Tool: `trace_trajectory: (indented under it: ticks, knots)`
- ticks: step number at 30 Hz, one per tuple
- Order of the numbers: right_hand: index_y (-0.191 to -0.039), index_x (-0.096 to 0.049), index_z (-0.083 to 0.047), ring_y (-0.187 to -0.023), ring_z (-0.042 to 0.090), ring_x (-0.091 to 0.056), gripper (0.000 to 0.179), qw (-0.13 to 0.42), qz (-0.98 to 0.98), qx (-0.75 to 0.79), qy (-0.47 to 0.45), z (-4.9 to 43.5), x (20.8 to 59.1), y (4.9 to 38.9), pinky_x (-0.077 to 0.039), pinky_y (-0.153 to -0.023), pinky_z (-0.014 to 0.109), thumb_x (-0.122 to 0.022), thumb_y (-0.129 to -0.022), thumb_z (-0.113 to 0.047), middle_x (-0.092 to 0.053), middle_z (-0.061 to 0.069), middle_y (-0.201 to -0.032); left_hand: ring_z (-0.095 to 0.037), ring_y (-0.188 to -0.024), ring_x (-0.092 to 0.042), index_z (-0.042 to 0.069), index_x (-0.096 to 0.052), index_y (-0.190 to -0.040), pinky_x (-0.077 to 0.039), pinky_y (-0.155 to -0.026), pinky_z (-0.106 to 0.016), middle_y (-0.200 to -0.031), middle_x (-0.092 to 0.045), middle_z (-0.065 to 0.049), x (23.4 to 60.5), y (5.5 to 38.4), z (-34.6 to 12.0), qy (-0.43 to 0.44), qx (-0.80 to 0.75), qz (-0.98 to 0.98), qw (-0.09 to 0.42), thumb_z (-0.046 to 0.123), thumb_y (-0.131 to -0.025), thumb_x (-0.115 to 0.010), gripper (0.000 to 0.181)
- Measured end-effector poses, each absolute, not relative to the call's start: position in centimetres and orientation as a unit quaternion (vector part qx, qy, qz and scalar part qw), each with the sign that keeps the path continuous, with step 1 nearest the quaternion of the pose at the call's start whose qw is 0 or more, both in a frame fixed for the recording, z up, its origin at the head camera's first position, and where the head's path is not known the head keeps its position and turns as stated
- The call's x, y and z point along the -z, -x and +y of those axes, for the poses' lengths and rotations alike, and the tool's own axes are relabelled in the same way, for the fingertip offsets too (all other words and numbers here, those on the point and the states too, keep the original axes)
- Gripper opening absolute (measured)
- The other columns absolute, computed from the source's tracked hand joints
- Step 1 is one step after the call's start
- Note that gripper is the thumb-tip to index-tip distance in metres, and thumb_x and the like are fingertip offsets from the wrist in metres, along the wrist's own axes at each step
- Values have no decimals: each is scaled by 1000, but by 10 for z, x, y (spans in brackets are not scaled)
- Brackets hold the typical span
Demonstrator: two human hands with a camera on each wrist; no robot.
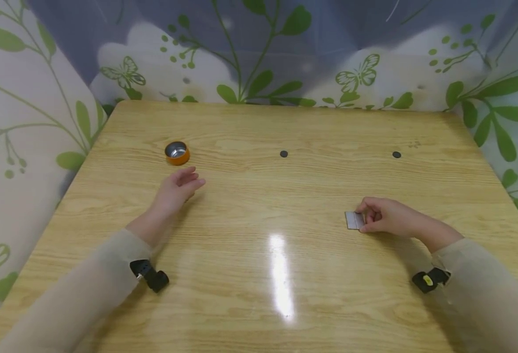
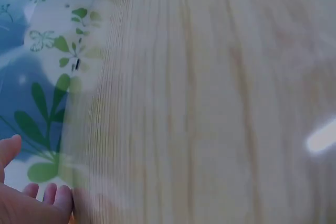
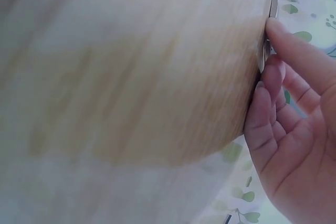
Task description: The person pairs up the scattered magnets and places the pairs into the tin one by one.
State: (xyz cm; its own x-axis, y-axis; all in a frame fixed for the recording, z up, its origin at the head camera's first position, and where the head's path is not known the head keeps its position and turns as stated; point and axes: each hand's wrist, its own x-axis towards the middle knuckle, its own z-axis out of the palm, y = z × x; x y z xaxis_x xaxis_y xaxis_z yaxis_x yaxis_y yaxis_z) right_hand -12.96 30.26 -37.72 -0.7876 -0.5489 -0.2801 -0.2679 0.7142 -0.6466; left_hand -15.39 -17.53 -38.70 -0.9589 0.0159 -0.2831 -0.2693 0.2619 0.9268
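My right hand (image 1: 385,216) pinches the right edge of a small flat silvery-grey rectangular piece (image 1: 351,220) with a line across it, low at the tabletop. In the right wrist view this piece (image 3: 273,8) shows nearly edge-on, thin and shiny, partly hidden by the fingers. My left hand (image 1: 176,192) holds nothing, its fingers loosely bent over the table. Just beyond those fingers stands a small round orange bowl (image 1: 183,160) with a shiny metal inside. The left wrist view catches only part of the left hand (image 2: 37,208) at its lower left corner.
Two small dark discs lie on the wooden table (image 1: 241,206): one disc (image 1: 283,154) near the middle, another disc (image 1: 397,155) farther right. A leaf-patterned cloth (image 1: 267,59) hangs behind the table and along both sides. Light glares on the front of the tabletop.
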Motion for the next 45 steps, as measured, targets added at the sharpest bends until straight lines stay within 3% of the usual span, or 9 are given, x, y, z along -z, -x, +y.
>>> trace_trajectory:
  ticks: [11,18,23,28,31,36,41,45]
  knots:
    - [-104,-57,-2,-66,8,-47,29,230,894,309,230,300,376,127,-42,-61,23,-72,-81,-12,-52,-4,-73,-23,-127,-36,10,-18,-149,-34,-103,-32,-147,-27,-13,388,166,-213,208,-616,756,74,29,-88,-65,80]
    - [-104,-57,-3,-67,9,-48,29,228,900,295,228,299,375,126,-43,-61,23,-72,-81,-13,-53,-4,-74,-25,-139,-18,12,4,-150,-22,-110,-36,-154,-8,-13,386,195,-233,148,-584,793,97,26,-87,-67,96]
    - [-105,-56,-3,-68,9,-50,30,215,914,253,235,296,371,123,-44,-62,26,-72,-82,-14,-54,-6,-74,-23,-141,-9,13,9,-149,-14,-112,-36,-155,0,-10,387,215,-236,95,-546,822,128,26,-87,-68,100]
    - [-113,-57,-2,-66,9,-46,38,182,931,169,269,289,366,118,-41,-59,28,-72,-83,-20,-52,-5,-77,-28,-140,-9,11,3,-150,-13,-112,-38,-155,-2,-12,387,227,-239,61,-526,838,136,23,-88,-66,93]
    - [-116,-59,-1,-69,12,-48,44,151,939,118,285,285,365,115,-43,-59,30,-73,-81,-24,-53,2,-86,-30,-139,-14,9,-6,-150,-15,-111,-40,-154,-10,-16,388,229,-242,54,-514,845,137,24,-89,-65,87]
    - [-108,-67,1,-81,21,-58,38,99,940,88,315,280,363,114,-50,-68,38,-76,-77,-19,-57,10,-97,-30,-136,-23,9,-19,-149,-19,-110,-43,-149,-26,-17,390,230,-244,59,-509,849,132,27,-87,-67,81]
    - [-101,-65,3,-85,23,-60,36,101,942,94,305,278,362,116,-51,-74,41,-78,-75,-18,-58,9,-96,-30,-131,-32,8,-28,-146,-25,-107,-43,-144,-36,-18,392,230,-248,25,-493,858,142,29,-85,-70,78]
    - [-100,-61,3,-81,19,-58,37,132,947,127,264,280,364,119,-49,-72,39,-79,-74,-16,-59,7,-91,-30,-133,-30,6,-25,-147,-25,-107,-43,-146,-32,-18,392,229,-251,-1,-498,851,168,28,-85,-70,79]
